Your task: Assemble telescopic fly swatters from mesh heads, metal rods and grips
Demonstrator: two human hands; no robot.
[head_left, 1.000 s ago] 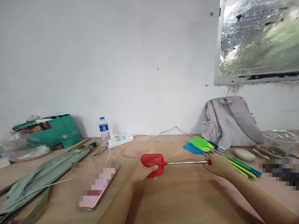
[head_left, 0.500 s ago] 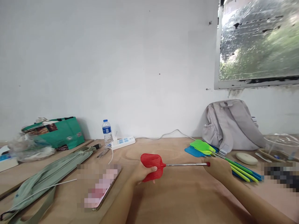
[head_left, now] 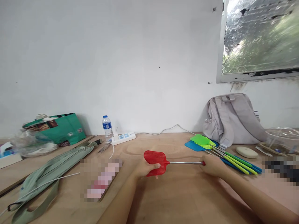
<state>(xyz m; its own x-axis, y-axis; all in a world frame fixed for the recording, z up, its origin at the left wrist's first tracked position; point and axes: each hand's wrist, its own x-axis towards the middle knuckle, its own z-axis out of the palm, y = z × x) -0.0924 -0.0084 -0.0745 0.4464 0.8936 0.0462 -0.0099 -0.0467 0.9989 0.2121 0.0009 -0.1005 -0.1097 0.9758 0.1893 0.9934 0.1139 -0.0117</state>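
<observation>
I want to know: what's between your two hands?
In the head view, the red fly swatter's thin metal rod spans from left hand to right hand.

Soft daylight, blurred window [head_left: 260, 37]

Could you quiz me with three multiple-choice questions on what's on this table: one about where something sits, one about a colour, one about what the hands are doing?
1. Where does the water bottle stand?
A. by the wall, beside the power strip
B. in front of the backpack
C. on the green bag

2. What colour is the fly swatter being held?
A. blue
B. red
C. yellow

3. How is it held?
A. one hand only
B. lying untouched
C. left hand on the mesh head, right hand on the handle end

Answers: 1 A, the bottle is next to the strip at the wall. 2 B, its mesh is red. 3 C, each hand grips one end.
</observation>
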